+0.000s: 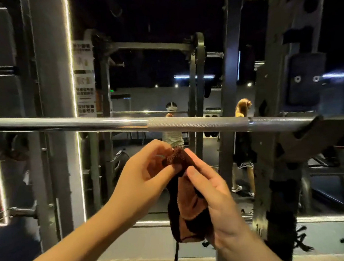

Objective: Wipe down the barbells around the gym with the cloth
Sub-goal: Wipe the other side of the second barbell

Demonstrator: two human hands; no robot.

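Because the barbell [187, 124] lay level across the rack at about chest height, it could be reached from the front without stooping, and everything here is placed against it. Behind the barbell's smooth left stretch stood a grey upright [52, 78] edged with a strip of light, which left that part of the shaft bright and easy to inspect.

Just below the barbell's middle, the left hand [148, 174] had its fingers [166, 170] pinched on the top edge of the cloth [188, 208], seemingly to keep a corner fixed while the fabric was gathered. The cloth, orange on one face and dark on the other, hung beneath the barbell without touching it, its loose tail dangling lowest. It was not yet on the metal, so the wipe of this bar looked to be only in preparation.

To the right of it, also under the barbell, the right hand [211, 191] gripped the cloth from the side, thumb near the top fold and the other fingers wrapped behind, probably bunching it into a pad that would fit round the shaft.

Above that hand ran the barbell's knurled section, where grime likely gathers. At the barbell's right end a dark hook [305, 137] cradled it from below, which should hold it steady under rubbing
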